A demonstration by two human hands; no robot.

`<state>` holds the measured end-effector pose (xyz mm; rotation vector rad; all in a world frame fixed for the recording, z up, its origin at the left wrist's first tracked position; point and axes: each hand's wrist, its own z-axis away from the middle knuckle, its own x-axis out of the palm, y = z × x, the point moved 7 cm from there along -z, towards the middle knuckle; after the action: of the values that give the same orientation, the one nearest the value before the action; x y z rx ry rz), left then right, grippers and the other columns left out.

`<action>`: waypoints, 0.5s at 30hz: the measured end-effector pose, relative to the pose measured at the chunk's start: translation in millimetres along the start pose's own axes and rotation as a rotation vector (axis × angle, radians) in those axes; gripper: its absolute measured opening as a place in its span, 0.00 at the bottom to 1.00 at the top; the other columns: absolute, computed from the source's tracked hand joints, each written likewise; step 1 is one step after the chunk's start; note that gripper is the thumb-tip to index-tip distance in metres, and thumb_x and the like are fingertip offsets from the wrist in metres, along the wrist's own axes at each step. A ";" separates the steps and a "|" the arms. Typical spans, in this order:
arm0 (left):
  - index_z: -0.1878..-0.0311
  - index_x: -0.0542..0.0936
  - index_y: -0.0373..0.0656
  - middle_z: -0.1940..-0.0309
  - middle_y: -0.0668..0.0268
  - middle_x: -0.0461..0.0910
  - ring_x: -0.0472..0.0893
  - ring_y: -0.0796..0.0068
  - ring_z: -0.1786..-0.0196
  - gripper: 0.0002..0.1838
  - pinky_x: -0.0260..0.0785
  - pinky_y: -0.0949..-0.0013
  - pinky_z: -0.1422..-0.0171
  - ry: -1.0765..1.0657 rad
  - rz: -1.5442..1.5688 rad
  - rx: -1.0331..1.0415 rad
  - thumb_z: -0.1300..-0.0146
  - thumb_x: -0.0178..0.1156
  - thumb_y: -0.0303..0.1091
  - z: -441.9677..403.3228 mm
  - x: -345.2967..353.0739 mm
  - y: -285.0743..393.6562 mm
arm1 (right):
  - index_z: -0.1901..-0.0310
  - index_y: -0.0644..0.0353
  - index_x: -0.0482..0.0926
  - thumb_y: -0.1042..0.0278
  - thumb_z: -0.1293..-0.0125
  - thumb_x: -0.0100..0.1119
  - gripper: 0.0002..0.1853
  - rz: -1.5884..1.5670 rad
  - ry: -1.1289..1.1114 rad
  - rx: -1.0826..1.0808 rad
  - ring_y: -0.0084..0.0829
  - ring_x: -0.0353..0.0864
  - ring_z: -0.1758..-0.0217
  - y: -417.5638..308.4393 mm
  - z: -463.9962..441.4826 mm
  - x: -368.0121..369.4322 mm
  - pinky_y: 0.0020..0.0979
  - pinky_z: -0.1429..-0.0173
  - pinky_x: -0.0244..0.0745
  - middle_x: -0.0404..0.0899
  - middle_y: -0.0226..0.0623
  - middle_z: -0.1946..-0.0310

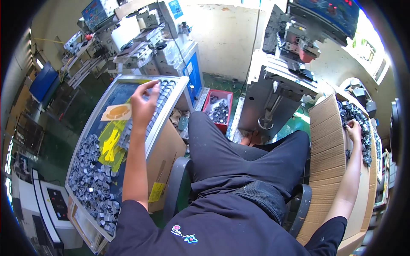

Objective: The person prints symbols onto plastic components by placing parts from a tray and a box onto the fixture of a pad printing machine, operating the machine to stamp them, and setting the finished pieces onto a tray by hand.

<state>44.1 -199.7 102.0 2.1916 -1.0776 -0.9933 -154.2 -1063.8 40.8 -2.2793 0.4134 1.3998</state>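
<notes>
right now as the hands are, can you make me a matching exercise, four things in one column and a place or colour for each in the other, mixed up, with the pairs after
1. left hand
2. bin
3. right hand
4. carton

A. at the dark parts
B. brown
C. over the table
D. red

Pairs: 1-C, 2-D, 3-A, 4-B

Tbl w/ gry pcs
</notes>
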 end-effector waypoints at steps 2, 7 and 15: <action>0.56 0.87 0.40 0.62 0.63 0.85 0.76 0.73 0.64 0.12 0.70 0.70 0.54 -0.077 0.098 0.069 0.36 0.65 0.36 -8.4 43.6 45.2 | 0.61 0.62 0.76 0.75 0.42 0.66 0.09 -0.083 0.018 0.079 0.36 0.79 0.66 -0.5 1.4 -0.9 0.37 0.56 0.75 0.79 0.41 0.71; 0.53 0.87 0.42 0.60 0.63 0.86 0.78 0.75 0.64 0.13 0.72 0.70 0.55 -0.266 0.235 0.290 0.36 0.64 0.38 -27.7 163.0 135.4 | 0.52 0.58 0.75 0.79 0.35 0.57 0.11 -0.194 0.316 0.071 0.35 0.81 0.63 41.3 -3.9 1.7 0.37 0.58 0.75 0.80 0.41 0.67; 0.43 0.82 0.41 0.49 0.51 0.82 0.77 0.54 0.43 0.32 0.70 0.57 0.35 -0.551 0.110 0.520 0.45 0.70 0.55 -21.2 320.6 220.0 | 0.37 0.54 0.77 0.83 0.31 0.53 0.22 -1.085 0.291 0.394 0.23 0.85 0.60 28.4 9.3 -7.2 0.22 0.61 0.82 0.82 0.36 0.55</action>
<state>95.5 -583.6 142.2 2.2561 -1.8622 -1.4401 -177.7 -1083.3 37.7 -1.8464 -0.4074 0.3930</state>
